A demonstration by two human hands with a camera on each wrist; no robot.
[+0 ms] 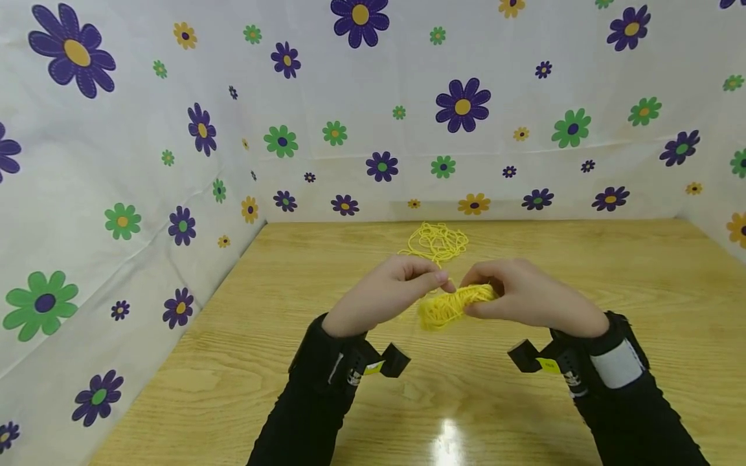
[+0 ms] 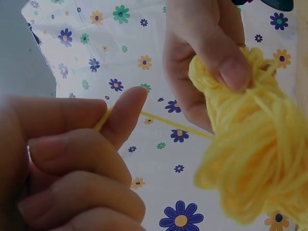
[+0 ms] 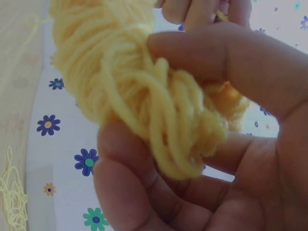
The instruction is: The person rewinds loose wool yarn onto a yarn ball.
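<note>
A bundle of yellow yarn [image 1: 447, 307] hangs above the table, wound in many loops. My right hand [image 1: 515, 294] grips its right end, thumb on one side and fingers curled on the other, as the right wrist view shows. Just left of it, my left hand [image 1: 402, 288] pinches a single strand of yarn [image 2: 175, 126] between thumb and forefinger, the other fingers curled. That strand runs taut to the bundle [image 2: 255, 154] in the left wrist view. On the table beyond the hands lies a loose tangle of yellow yarn [image 1: 438, 243], with a strand trailing toward the hands.
The wooden table [image 1: 221, 369] reaches back to a white flowered cloth [image 1: 326, 84] hung behind it. The same cloth stands along the left and right sides. Both wrists wear black straps with small camera mounts [image 1: 396, 360].
</note>
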